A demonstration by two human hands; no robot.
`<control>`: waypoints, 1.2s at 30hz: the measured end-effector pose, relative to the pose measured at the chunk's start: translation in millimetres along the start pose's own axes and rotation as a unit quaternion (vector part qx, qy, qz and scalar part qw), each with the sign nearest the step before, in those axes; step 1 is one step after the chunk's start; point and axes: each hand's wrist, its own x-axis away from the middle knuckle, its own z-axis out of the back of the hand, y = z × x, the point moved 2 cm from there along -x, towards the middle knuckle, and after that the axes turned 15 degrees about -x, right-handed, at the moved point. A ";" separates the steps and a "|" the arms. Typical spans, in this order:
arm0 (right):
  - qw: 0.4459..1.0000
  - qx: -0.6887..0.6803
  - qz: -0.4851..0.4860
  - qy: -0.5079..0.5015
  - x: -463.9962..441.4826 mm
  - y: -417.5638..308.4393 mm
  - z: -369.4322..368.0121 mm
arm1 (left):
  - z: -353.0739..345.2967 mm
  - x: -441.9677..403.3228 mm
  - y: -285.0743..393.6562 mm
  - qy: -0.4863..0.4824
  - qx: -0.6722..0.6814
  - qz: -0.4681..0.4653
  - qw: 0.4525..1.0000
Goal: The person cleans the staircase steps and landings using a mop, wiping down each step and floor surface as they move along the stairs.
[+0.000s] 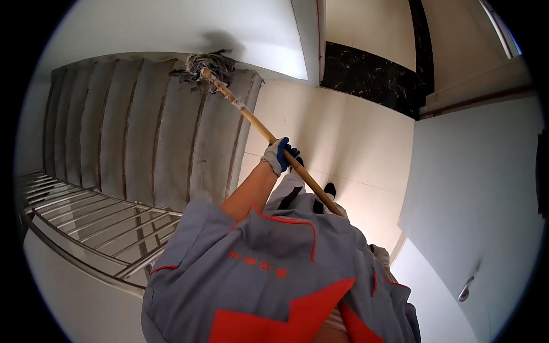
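My left hand (279,155), in a white and blue work glove, is wrapped round the bamboo handle of a mop (256,123). The handle slants from upper left down towards my body, where its lower end disappears at my grey shirt. At the far end, the frayed grey strands of the mop head (213,67) rest at the wall end of the upper stair steps. My right hand (379,253), also gloved, shows only in part beside my shirt on the right. Its fingers are mostly hidden, and I cannot see whether it holds anything.
Grey stairs (140,126) go off to the left, bordered by a metal railing (108,223). Pale floor tiles (366,143) lie under my feet, with a black marble strip (372,74) beyond. A light blue door (474,183) with a handle stands at right.
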 end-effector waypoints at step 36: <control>0.501 0.422 0.566 0.501 210.1 -191.6 172.2 | 139.1 169.7 -273.0 -0.196 0.447 0.026 0.872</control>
